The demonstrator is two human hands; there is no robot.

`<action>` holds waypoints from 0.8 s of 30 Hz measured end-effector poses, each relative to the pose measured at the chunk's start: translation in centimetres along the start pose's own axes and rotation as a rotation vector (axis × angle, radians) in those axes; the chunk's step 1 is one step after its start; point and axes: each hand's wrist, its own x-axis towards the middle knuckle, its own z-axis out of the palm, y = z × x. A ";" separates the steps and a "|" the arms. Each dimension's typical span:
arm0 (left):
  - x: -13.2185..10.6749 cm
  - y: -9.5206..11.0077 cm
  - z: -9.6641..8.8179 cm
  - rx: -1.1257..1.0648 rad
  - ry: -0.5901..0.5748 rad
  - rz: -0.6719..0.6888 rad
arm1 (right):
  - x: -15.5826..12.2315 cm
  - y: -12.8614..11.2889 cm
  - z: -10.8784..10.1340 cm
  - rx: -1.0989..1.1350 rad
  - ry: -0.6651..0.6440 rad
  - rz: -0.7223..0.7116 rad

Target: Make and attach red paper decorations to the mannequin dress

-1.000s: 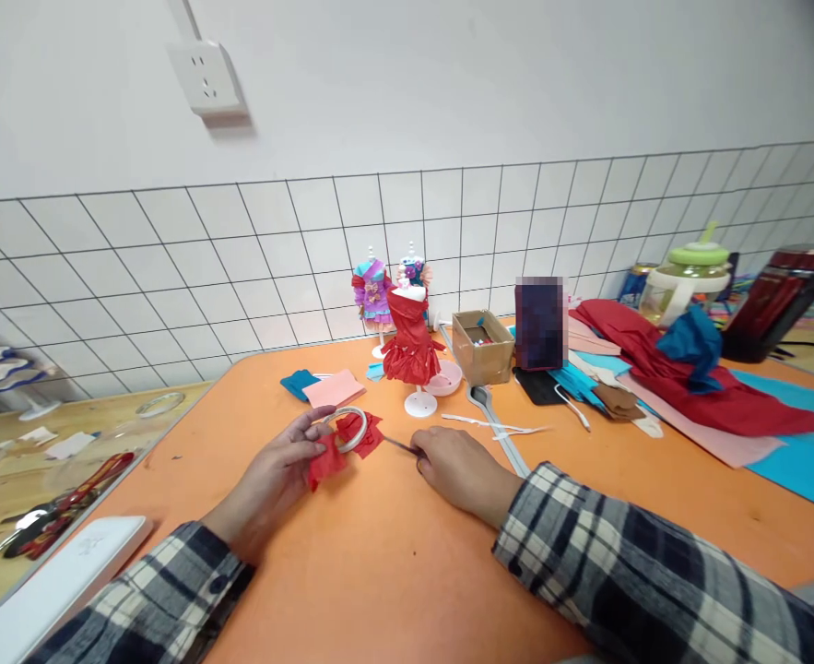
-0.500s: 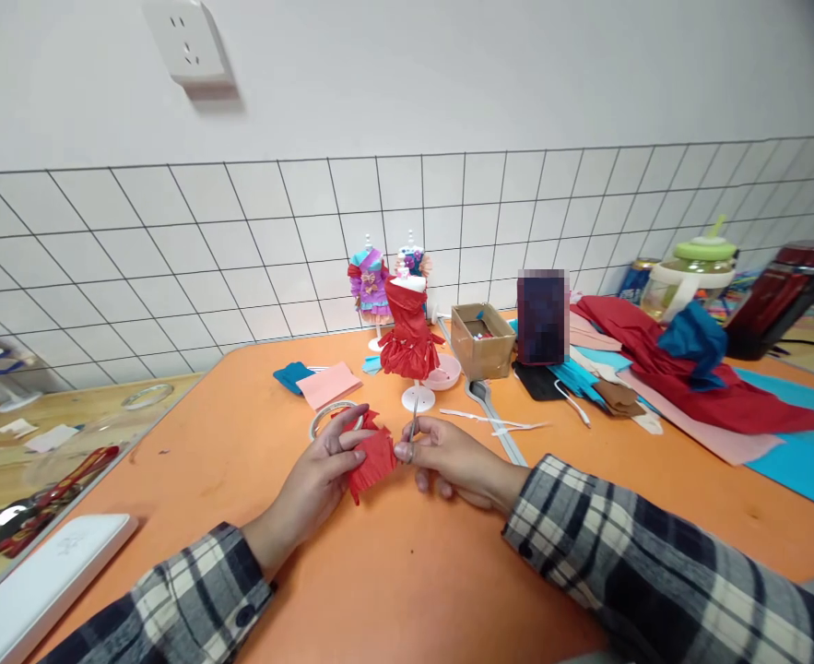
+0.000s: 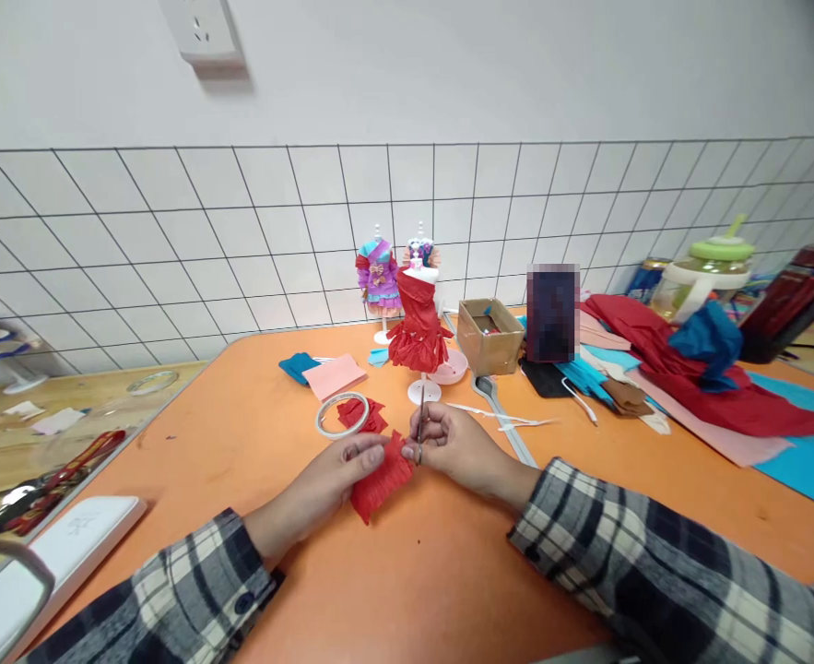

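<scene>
My left hand (image 3: 344,475) pinches a piece of crinkled red crepe paper (image 3: 383,484) between thumb and fingers, low over the orange table. My right hand (image 3: 452,447) grips small metal scissors (image 3: 421,420), their slim tip pointing away from me. Its thumb and fingertips meet the upper right corner of the paper; whether they pinch it too is hard to see. Just beyond my left hand, a roll of tape (image 3: 320,420) lies partly over more red crepe scraps (image 3: 371,415). Behind my hands stands a small dress form (image 3: 417,318) in a ruffled red paper dress.
Two other dressed forms (image 3: 379,277) stand behind. A cardboard box (image 3: 489,341), a pink dish (image 3: 452,367) and a phone-like dark panel (image 3: 553,314) sit right of them. Crepe sheets (image 3: 662,360), a cup and a flask fill the right side. A white power bank-like block (image 3: 75,553) lies left.
My left hand has drawn the red paper nearer and away from the tape roll, uncovering red scraps there. The left fingers have closed more on the paper. The view has shifted slightly.
</scene>
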 end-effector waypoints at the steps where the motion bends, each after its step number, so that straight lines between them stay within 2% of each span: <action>1: 0.0 0.0 0.0 0.059 -0.007 -0.031 | -0.1 -0.1 0.1 -0.017 -0.009 -0.007; 4: 0.1 0.2 -0.5 0.198 0.000 -0.059 | -0.3 -0.4 0.0 -0.076 -0.016 -0.001; 7: 0.1 0.5 -1.1 0.176 0.007 -0.045 | -0.4 -0.7 -0.4 -0.137 -0.037 0.006; 9: 0.0 0.8 -1.3 0.059 0.056 -0.026 | -0.6 -0.8 -0.7 -0.185 -0.124 0.020; 12: -0.1 1.1 -1.5 -0.135 0.168 0.023 | -0.9 -0.8 -0.7 -0.255 -0.324 0.081; 15: -0.1 1.1 -1.3 -0.198 0.202 0.035 | -1.4 -0.7 -0.3 -0.362 -0.436 0.096; 20: 0.0 0.1 -1.3 -0.101 0.142 0.044 | -1.7 -0.4 0.1 -0.619 -0.430 0.017; 24: 0.2 -0.4 -1.6 0.043 0.145 0.077 | -1.6 -0.1 -0.1 -0.682 -0.386 -0.011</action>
